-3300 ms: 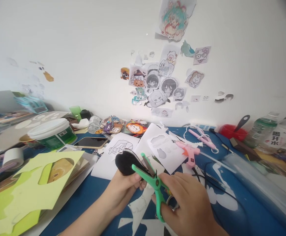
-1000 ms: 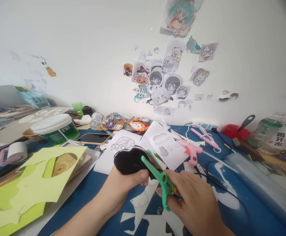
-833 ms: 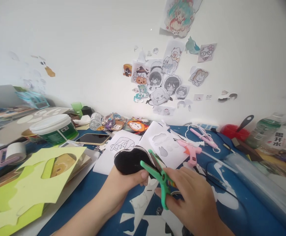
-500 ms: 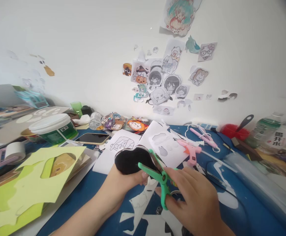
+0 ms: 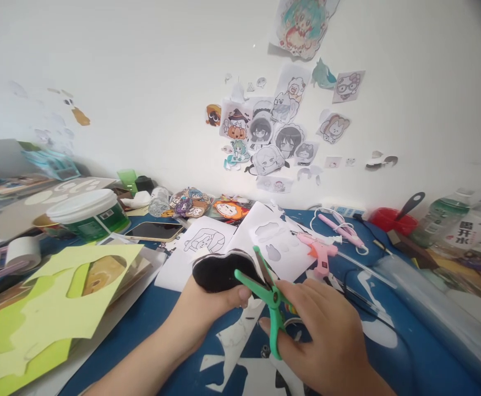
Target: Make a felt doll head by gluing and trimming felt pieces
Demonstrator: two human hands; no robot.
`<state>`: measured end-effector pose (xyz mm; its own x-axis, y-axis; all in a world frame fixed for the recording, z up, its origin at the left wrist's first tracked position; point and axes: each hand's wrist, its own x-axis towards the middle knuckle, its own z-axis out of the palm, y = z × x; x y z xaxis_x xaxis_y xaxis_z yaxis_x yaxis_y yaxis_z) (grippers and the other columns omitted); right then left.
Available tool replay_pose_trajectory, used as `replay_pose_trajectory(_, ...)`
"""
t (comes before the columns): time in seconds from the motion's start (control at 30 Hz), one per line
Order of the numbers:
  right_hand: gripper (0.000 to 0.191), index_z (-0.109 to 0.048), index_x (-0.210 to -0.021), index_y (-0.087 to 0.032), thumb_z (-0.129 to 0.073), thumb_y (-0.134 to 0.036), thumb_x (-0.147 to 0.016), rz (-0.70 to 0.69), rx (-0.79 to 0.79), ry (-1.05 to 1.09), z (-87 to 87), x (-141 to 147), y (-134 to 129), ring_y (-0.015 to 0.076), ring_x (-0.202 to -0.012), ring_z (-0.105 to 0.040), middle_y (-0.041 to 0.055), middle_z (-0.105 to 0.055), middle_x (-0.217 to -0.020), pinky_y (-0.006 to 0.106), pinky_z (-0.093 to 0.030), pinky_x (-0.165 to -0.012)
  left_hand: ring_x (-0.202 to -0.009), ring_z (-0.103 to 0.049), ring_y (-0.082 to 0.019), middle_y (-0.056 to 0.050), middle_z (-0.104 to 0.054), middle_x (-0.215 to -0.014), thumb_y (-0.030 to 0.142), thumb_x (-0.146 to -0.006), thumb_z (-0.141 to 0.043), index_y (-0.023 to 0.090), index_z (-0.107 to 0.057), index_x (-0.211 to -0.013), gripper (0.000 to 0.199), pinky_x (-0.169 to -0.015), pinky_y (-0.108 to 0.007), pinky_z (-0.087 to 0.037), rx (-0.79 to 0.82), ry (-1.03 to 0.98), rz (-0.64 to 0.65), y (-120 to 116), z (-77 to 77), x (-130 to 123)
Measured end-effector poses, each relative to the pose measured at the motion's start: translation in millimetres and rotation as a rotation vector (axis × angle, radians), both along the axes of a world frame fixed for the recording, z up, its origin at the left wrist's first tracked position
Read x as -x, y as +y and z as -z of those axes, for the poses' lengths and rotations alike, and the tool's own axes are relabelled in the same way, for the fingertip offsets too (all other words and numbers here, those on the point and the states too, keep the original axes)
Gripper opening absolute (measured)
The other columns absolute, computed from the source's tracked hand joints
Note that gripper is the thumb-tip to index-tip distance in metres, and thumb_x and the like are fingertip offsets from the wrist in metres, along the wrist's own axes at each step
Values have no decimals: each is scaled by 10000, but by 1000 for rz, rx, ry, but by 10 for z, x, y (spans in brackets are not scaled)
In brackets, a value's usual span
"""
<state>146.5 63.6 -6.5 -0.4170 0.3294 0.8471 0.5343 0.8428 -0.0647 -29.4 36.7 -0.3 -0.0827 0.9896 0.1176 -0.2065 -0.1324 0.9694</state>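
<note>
My left hand (image 5: 213, 302) grips a flat black felt-like cutout (image 5: 219, 272) with a pale edge, thumb on its near face. Green-handled scissors (image 5: 274, 300) are in my right hand (image 5: 323, 324), fingers through the loops. Their blades stand apart at the right end of the black cutout, one in front of it and one along its far edge. Below both hands, white paper scraps (image 5: 236, 344) lie on the blue table mat (image 5: 162, 324). Behind the cutout is a sheet with a line drawing (image 5: 205, 237).
At left are yellow cut sheets (image 5: 59, 297), a white-lidded green tub (image 5: 87, 214) and a phone (image 5: 156, 231). To the right lie a pink glue gun (image 5: 321, 253), a clear plastic roll (image 5: 438, 308) and bottles (image 5: 447, 217). Drawings (image 5: 261, 132) cover part of the wall.
The black cutout tilts slightly, its top edge now lower. The scissors' blades shift a little, still spread at its right end. Both hands keep their hold.
</note>
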Motion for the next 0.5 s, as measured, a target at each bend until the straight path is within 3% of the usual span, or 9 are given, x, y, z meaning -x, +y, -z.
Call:
replay_pose_trajectory(0.23, 199, -568, -927, -125, -535, -231, -762, 29, 8, -6, -1, 21, -12, 167, -514, -523, 43, -629, -616, 285, -386, -472, -531, -500, -95, 27, -581, -552, 268, -615, -769, 163, -663, -658, 155, -514, -200, -435, -19, 25, -30, 29, -9, 7)
replay_pose_trajectory(0.5, 202, -600, -904, -131, -532, -245, -751, 42, 67, -53, 27, 13, 41, 171, -518, -520, 28, -606, -594, 272, -336, -458, -535, -518, -100, 20, -590, -538, 263, -618, -769, 151, -641, -615, 171, -525, -204, -426, -38, 27, -18, 115, 93, 59)
